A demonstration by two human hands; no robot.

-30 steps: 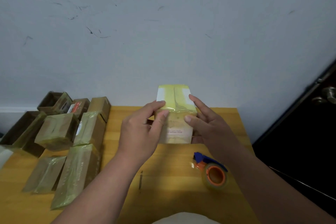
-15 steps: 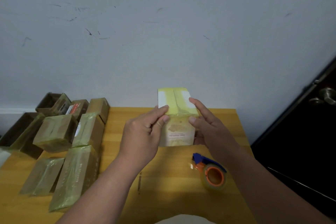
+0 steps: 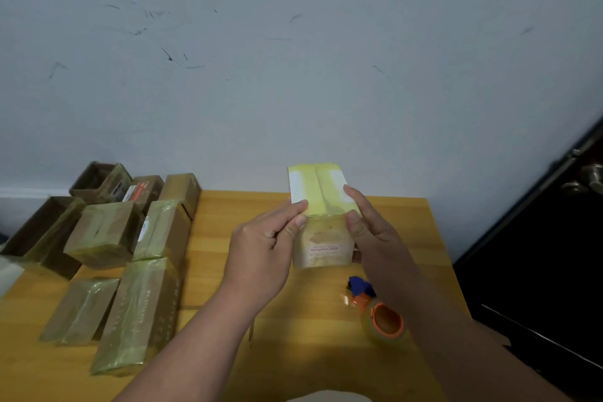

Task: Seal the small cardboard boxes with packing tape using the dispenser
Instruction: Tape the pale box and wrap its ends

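A small white box [image 3: 321, 246] wrapped in yellowish tape stands near the far middle of the wooden table [image 3: 228, 271]. My left hand [image 3: 264, 250] holds its left side, thumb on the front face and fingertips at the top edge. My right hand [image 3: 375, 235] holds the right side, thumb on the front, fingers laid along the top right edge. The tape dispenser [image 3: 380, 316], an orange-cored roll with a blue cutter, lies on the table just in front of the box, under my right forearm.
Several taped brown cardboard boxes [image 3: 153, 274] crowd the table's left side, with open brown boxes [image 3: 94, 178] behind them. A grey wall rises just behind the table. A dark door [image 3: 554, 254] with a metal handle stands to the right.
Both hands slid slightly down and along the box's top front edge, smoothing the tape. The box and dispenser stay in place.
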